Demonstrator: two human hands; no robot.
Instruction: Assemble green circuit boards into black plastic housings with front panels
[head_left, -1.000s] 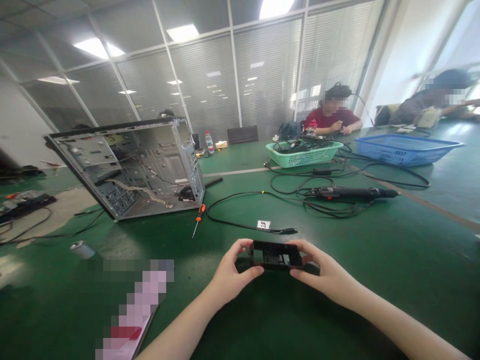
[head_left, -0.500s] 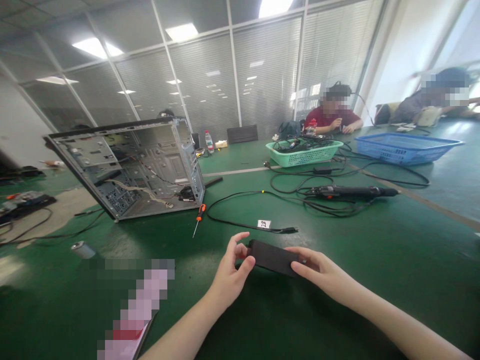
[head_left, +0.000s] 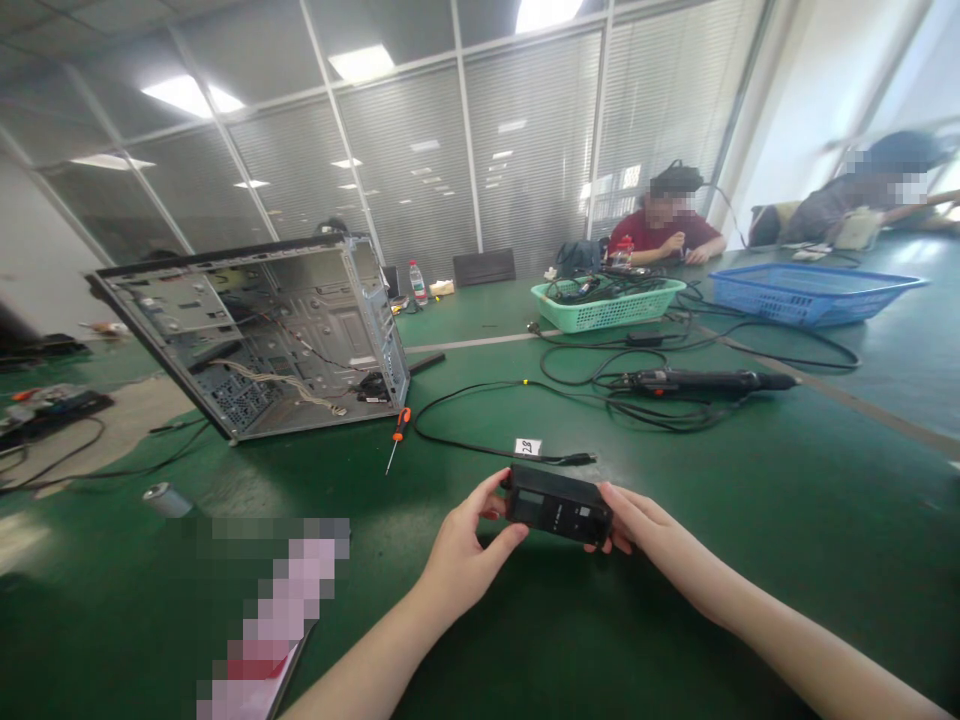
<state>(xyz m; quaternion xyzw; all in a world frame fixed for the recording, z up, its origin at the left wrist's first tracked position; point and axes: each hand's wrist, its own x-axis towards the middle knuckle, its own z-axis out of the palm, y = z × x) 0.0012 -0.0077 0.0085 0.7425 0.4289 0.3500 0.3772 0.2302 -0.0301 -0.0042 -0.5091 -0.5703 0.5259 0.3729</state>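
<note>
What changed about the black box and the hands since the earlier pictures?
The black box has turned: a face with white markings shows, where a plain face showed half a second ago. The right hand shifted its grip around one end; the left hand still holds the other. The screwdriver and computer case stayed put.

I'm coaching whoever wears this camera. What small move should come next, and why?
I'd probably bring the black box slightly closer to the camera: the left hand and right hand hold its opposite ends, and its near face carries pale markings too small to read here.
</note>
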